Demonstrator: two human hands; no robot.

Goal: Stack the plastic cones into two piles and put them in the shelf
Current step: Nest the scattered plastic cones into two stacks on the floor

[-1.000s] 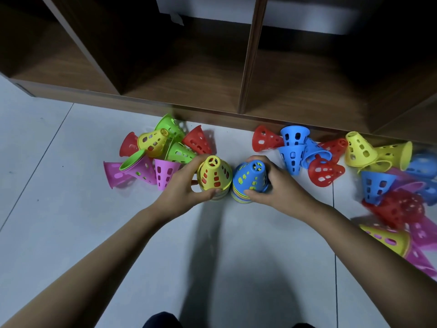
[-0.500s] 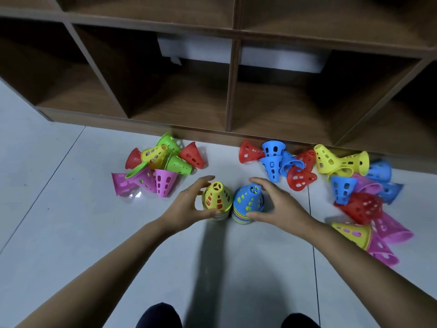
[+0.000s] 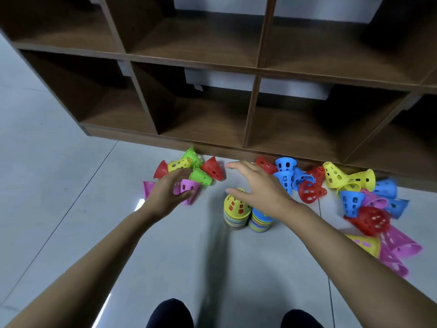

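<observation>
Head | left hand point(image 3: 169, 192) off yellow-topped pile point(image 3: 236, 213), right hand point(image 3: 257, 185) off blue-topped pile point(image 3: 260, 222) (both cupped earlier) | grips apart

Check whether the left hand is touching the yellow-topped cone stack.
Apart. The head view shows a strip of bare floor between the left hand and the yellow-topped stack; the hand hovers by the pink cones further left.

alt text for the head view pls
Two open hands hover low over a floor: left hand over a loose cluster of plastic cones, right hand above two stacked piles. More cones lie scattered before a wooden shelf.
</observation>
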